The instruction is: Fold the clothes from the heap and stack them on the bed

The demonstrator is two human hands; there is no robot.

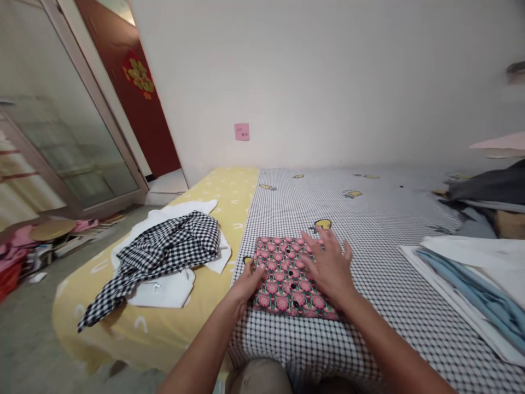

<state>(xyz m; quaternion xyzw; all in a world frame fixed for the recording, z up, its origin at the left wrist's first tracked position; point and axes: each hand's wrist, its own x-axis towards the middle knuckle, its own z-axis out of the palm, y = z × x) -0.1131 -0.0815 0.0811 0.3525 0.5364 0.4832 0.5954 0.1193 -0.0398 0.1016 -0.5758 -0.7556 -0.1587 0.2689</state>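
Left hand (248, 285) and right hand (330, 268) lie spread on a folded floral shirt (287, 279).

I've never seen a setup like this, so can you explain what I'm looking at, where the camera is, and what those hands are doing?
There's no machine here. These are a person's own bare hands, filmed by one camera worn on the head, looking forward and down. The left hand and right hand lie open on a folded pink floral cloth with black buttons, not lifting it. It lies on a black-and-white checked sheet. To the left, a gingham garment lies over white cloth on a yellow sheet. To the right is a pile of blue and white fabric.
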